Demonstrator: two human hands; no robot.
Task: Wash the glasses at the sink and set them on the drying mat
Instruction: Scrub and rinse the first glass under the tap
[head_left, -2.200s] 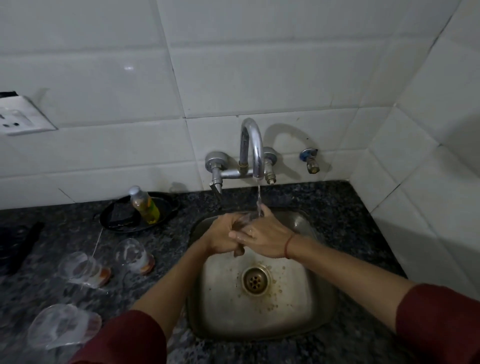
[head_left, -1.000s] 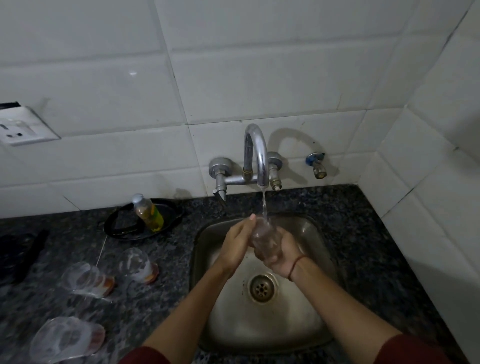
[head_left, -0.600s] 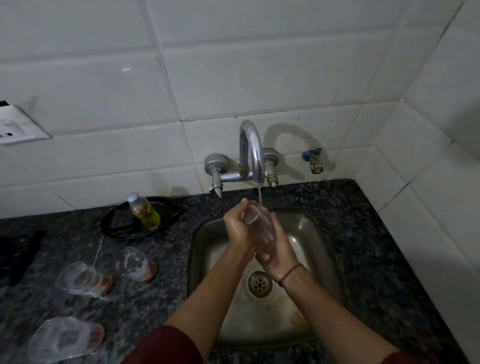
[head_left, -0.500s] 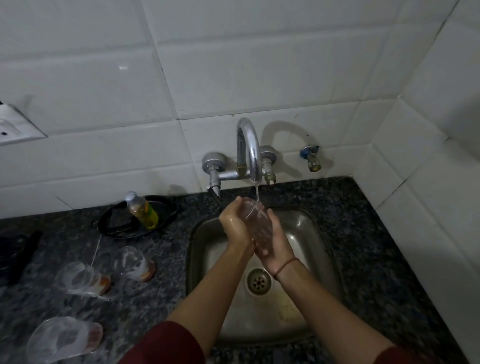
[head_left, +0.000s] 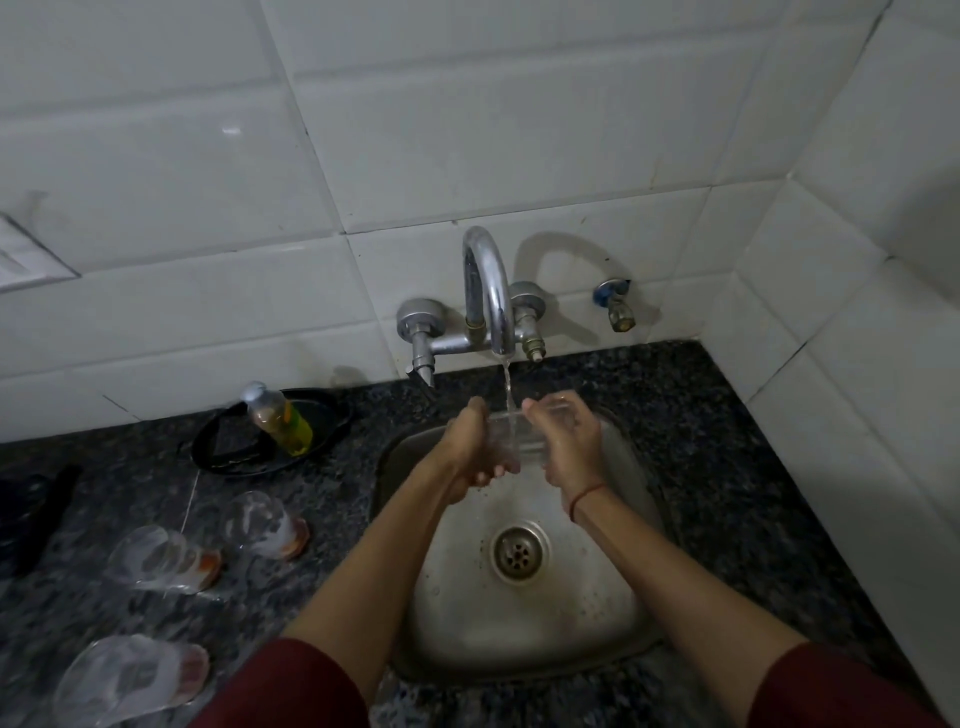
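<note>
A clear glass (head_left: 519, 439) sits upright between both my hands, over the steel sink (head_left: 613, 644) and right under the tap (head_left: 491, 291). A thin stream of water runs into it. My left hand (head_left: 470, 447) wraps the glass's left side with curled fingers. My right hand (head_left: 566, 439) grips its right side. Three soapy glasses (head_left: 262, 525) (head_left: 161, 558) (head_left: 127, 680) stand upside down on the dark granite counter (head_left: 727, 467) to the left of the sink. No drying mat can be made out.
A small bottle of yellow-green liquid (head_left: 280, 418) leans in a black dish (head_left: 218, 452) behind the glasses. A second small valve (head_left: 615, 306) juts from the tiled wall. A dark object (head_left: 31, 509) lies at the far left edge. White tiled walls close the back and right.
The glass went from tilted, with my hands rubbing around it, to upright under the stream, with one hand on each side. The view shifted slightly.
</note>
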